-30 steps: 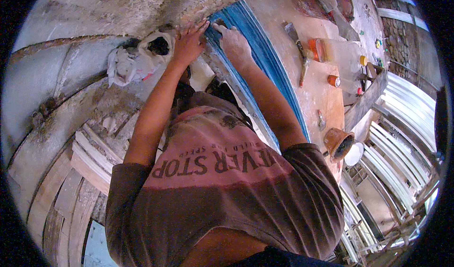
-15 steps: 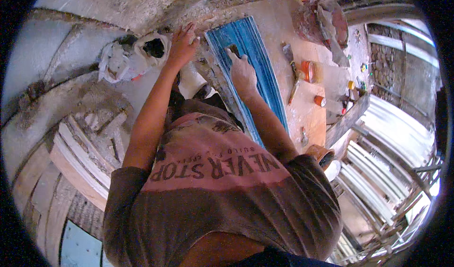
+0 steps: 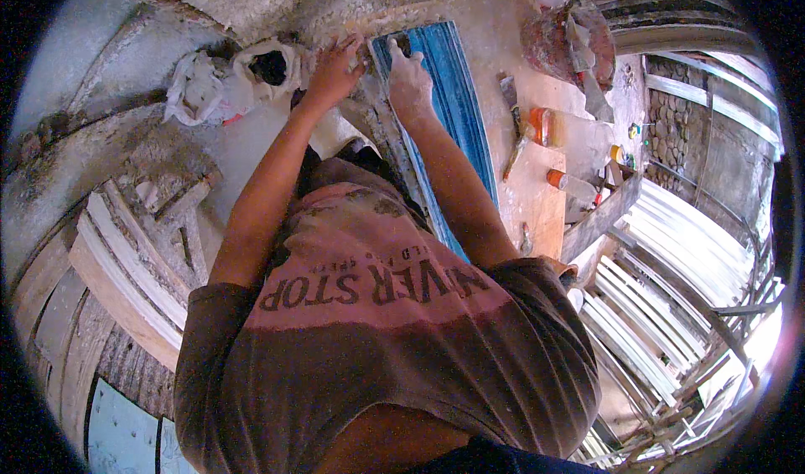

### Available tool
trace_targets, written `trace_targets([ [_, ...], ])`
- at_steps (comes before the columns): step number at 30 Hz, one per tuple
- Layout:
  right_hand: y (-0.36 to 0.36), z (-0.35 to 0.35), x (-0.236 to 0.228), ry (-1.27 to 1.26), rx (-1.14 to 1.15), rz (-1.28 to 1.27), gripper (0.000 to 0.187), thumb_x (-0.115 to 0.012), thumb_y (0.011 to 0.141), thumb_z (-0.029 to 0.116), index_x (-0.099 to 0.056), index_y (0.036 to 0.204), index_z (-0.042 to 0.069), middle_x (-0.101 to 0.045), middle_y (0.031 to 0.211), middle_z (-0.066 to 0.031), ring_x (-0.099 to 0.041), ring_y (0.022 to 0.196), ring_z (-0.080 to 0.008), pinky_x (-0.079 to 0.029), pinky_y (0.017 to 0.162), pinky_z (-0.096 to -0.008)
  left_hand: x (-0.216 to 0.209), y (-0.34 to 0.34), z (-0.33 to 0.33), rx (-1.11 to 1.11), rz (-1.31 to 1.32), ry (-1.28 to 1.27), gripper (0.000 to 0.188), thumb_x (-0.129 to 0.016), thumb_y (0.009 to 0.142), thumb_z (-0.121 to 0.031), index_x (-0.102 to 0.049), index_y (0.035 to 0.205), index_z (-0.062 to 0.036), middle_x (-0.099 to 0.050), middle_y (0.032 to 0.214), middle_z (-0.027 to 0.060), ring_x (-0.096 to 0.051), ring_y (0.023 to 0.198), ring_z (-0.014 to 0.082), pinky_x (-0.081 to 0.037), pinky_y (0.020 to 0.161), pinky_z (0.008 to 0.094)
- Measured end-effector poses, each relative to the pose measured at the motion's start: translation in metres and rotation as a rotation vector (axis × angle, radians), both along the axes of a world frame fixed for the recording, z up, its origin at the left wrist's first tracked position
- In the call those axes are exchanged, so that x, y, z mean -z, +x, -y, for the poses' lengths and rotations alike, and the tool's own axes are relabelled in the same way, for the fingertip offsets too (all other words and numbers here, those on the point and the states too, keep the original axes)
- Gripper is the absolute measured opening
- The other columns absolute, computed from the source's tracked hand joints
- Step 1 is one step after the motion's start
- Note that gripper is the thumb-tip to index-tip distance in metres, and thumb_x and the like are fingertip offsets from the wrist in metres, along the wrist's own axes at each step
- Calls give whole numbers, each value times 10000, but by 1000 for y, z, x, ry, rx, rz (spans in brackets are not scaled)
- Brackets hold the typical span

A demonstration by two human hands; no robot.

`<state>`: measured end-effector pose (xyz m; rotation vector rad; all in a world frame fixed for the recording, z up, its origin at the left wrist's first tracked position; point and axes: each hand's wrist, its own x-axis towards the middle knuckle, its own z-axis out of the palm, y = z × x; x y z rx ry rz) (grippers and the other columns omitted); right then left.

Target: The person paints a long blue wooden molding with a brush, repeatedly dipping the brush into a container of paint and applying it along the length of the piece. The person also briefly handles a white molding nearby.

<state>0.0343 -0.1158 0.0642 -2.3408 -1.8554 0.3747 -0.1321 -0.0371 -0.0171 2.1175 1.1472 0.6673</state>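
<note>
A long blue board with ridges along its length lies on the bench, its far end away from me. My right hand, dusted pale, is closed on a small dark block at the board's far left corner. The block is mostly hidden under my fingers, so I cannot make out its exact kind. My left hand rests with fingers spread on the work surface just left of the board, holding nothing.
Right of the board lie a scraper, an orange-capped jar and a smaller orange-capped bottle. A crusted bucket stands at the far right. Two open sacks sit left of my left hand; long white mouldings lie to the right.
My right hand has slid the dark block up and left along the blue board to its far corner. My left hand stays spread in about the same place.
</note>
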Motion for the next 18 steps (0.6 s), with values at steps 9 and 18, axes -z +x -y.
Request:
trace_targets([
  [9, 17, -8, 10, 235, -161, -148, 459, -606, 817, 58, -593, 1276, 67, -647, 1052, -164, -596, 982, -373, -492, 872, -455, -11, 20, 14, 58, -129, 58, 634, -604, 874, -189, -385, 1463, -104, -361, 1532, 77, -287, 1424, 355, -223, 1123, 642],
  [18, 30, -24, 6, 204, -57, -300, 403, -646, 760, 23, -689, 1158, 76, -674, 1050, -238, -635, 1021, -404, -500, 917, -428, -18, 23, 10, 79, -229, 33, 631, -590, 849, -125, -410, 1454, -125, -386, 1517, 56, -316, 1418, 329, -213, 1143, 628],
])
